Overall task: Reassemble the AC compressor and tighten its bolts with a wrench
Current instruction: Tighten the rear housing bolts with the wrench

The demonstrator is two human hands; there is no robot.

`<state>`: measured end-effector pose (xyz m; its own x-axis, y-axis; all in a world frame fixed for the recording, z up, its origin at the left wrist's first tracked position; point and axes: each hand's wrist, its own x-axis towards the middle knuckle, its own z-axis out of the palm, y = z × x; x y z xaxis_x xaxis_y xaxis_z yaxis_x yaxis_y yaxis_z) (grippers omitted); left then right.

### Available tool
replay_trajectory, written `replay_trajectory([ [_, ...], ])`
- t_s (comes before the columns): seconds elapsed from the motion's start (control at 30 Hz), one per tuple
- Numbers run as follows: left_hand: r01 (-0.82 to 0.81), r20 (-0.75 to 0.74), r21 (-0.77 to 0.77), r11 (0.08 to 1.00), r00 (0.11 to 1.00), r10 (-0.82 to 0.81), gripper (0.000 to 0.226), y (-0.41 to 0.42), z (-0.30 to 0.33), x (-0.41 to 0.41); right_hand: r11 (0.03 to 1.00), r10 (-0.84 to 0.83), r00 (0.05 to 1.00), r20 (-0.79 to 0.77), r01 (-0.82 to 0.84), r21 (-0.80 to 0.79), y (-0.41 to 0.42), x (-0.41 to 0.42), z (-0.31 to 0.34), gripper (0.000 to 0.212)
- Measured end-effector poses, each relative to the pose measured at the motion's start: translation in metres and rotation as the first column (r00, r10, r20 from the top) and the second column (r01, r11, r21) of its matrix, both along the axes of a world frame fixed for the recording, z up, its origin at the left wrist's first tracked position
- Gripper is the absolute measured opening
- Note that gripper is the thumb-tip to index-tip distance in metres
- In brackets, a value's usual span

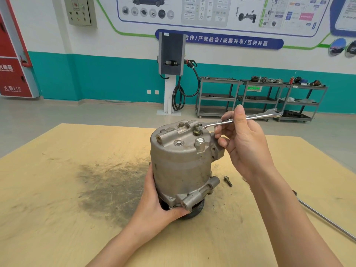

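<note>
While my left hand [154,205] grips the base of the compressor [183,166] standing upright on the desk [57,189], my right hand [242,143] holds the wrench [240,119], its ring end on a top bolt [197,129]. One loose bolt [228,181] lies beside the compressor.

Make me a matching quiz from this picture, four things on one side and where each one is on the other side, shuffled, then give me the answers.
Things:
1. wrench
2. loose bolt
3. compressor
4. metal rod

Places:
A. lying on the table right of the compressor's base
B. standing upright on the table, steadied low down by the left hand
C. held in the right hand, one end on a bolt on top of the compressor
D. lying along the table's right edge

Pairs: 1-C, 2-A, 3-B, 4-D
</note>
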<state>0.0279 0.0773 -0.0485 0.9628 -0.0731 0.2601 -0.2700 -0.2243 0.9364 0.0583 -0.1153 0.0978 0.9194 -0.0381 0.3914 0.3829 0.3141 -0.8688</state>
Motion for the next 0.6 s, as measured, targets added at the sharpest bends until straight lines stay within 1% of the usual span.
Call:
replay_trajectory([
  [0.17, 0.012, 0.003, -0.014, 1.0, 1.0, -0.012, 0.137, -0.0004, 0.001, -0.0007, 1.0, 0.003, 1.0, -0.007, -0.003, 0.01, -0.0018, 0.0014, 0.0018, 0.037],
  [0.43, 0.019, 0.023, -0.014, 1.0, 1.0, -0.019, 0.132, -0.0006, 0.0006, -0.0008, 1.0, -0.021, 1.0, 0.022, 0.021, 0.001, -0.0004, 0.0012, 0.0009, 0.038],
  [0.6, 0.02, 0.018, -0.009, 1.0, 1.0, -0.02, 0.131, -0.0011, 0.002, -0.0015, 0.999, -0.027, 1.0, 0.007, 0.026, 0.018, -0.0009, 0.001, 0.001, 0.039],
])
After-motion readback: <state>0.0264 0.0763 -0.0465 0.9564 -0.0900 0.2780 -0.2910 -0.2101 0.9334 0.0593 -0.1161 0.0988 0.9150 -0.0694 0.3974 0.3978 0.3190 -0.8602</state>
